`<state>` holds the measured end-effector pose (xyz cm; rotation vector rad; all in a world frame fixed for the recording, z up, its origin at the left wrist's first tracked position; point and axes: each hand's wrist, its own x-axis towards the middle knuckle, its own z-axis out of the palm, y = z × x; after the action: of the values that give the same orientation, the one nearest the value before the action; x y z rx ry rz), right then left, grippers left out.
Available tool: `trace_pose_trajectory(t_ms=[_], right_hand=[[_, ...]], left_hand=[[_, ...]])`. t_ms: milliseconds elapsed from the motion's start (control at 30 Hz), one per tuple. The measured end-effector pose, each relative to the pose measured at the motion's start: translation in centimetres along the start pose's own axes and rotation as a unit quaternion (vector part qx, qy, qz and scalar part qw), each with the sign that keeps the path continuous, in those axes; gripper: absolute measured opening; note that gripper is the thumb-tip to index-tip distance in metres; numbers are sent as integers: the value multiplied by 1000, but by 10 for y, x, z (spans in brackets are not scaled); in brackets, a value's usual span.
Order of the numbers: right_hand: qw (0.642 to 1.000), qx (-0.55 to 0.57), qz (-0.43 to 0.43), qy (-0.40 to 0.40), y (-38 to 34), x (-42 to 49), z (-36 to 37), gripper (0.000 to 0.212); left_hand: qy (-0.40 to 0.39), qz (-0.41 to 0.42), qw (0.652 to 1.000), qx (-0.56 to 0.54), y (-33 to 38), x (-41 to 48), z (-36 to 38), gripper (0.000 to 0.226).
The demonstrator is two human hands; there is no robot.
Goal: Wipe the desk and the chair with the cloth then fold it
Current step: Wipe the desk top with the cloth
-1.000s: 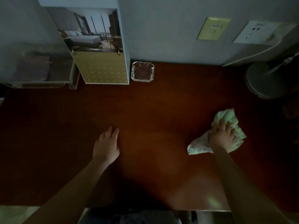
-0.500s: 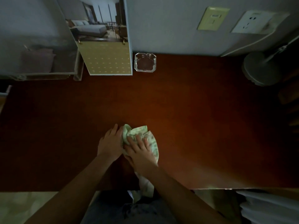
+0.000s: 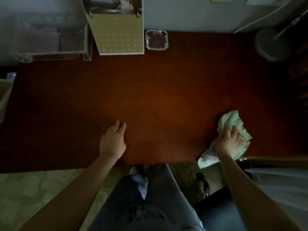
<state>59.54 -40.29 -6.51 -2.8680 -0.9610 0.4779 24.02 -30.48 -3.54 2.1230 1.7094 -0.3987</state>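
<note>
A crumpled pale green and white cloth (image 3: 233,122) lies on the dark red-brown desk (image 3: 158,97) near its front right edge. One corner of it hangs over that edge. My right hand (image 3: 229,140) presses down on the cloth with spread fingers. Flat on the desk near the front middle rests my left hand (image 3: 114,140), fingers straight and holding nothing. At the lower right, a white-covered chair (image 3: 275,184) shows partly beside my leg.
A glass ashtray (image 3: 156,40) stands at the back by the wall. Left of it are a standing calendar (image 3: 120,34) and a clear acrylic tray (image 3: 48,39). A round grey lamp base (image 3: 273,44) sits at the back right. Carpet and my legs lie below the desk edge.
My right hand has swept the cloth from the front middle, beside my left hand, out to the front right of the desk. My left hand has stayed flat in place.
</note>
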Motion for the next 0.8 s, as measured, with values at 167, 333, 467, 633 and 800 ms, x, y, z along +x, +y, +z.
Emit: trace_pose_trajectory(t_ms=[167,333,467,633,800], right_hand=[[983,-47,-171,-45,-87,-70,39,57],[900,-76,-386,-188,-155,-157,71,50],[887,-69,-415,-192,-150,-169,74,49],[933,-52,-325,-146,-96,-124,51,50],[984,-44,-147,-95,-21,-64,17,52]], left_hand=[[-12,-2,1000,-13,-1,-10,1,65],[-50,-9,998,-21,-4,-23,1,65],[-64,-3,998,23,-12,-30,4,70],[-101,-1,995,20,-10,-28,0,72],[-113,-24,993,29,1,-21,1,76]])
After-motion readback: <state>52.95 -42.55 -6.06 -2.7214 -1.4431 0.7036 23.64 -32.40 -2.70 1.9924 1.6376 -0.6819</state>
